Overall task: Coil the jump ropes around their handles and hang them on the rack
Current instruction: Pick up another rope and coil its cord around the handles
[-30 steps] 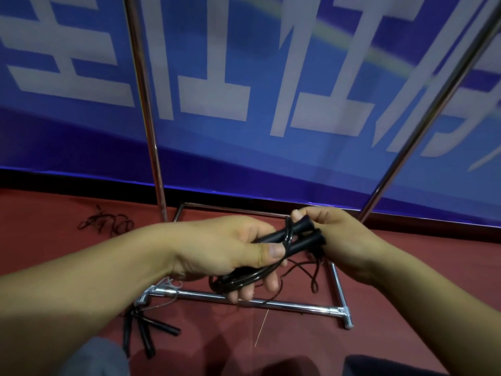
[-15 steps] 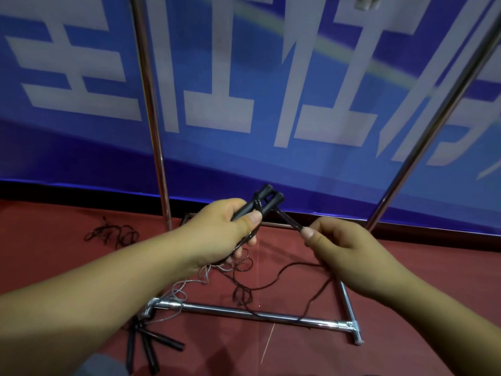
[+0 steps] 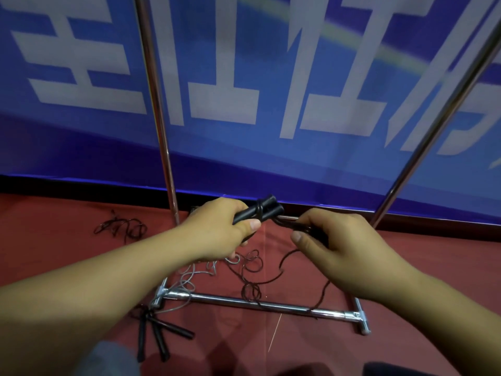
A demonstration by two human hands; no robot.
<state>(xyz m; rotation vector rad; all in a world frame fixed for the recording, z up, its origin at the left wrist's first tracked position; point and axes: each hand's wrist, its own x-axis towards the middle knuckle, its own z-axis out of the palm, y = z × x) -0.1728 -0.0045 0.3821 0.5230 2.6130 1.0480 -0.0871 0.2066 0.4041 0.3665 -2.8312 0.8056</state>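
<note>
The left hand [image 3: 225, 226] was clenched round a pair of black handles [image 3: 257, 213], held side by side with the thumb laid along them. The right hand [image 3: 333, 242] pinched the dark rope [image 3: 287, 223] just beside the handle tips, fingers curled, thumb pressed on top. One turn of rope crossed the handles near their free ends.

Half a second before, the right hand had held the rope out taut and apart from the handles; now it had closed in, almost touching their tips, and that turn of rope lay on them. The left hand had kept its grip and place.

The handles' long axis ran from the left palm up and to the right, free ends pointing toward the banner [image 3: 244, 77]. They were held above the floor [image 3: 54, 213], in front of the rack [image 3: 244, 301], between its two uprights. Slack rope hung from the right hand and trailed in loops over the rack's base bar.

A second rope [image 3: 160, 335] with black handles lay on the floor by the rack's left foot, and a third tangle [image 3: 122, 226] lay farther left.
</note>
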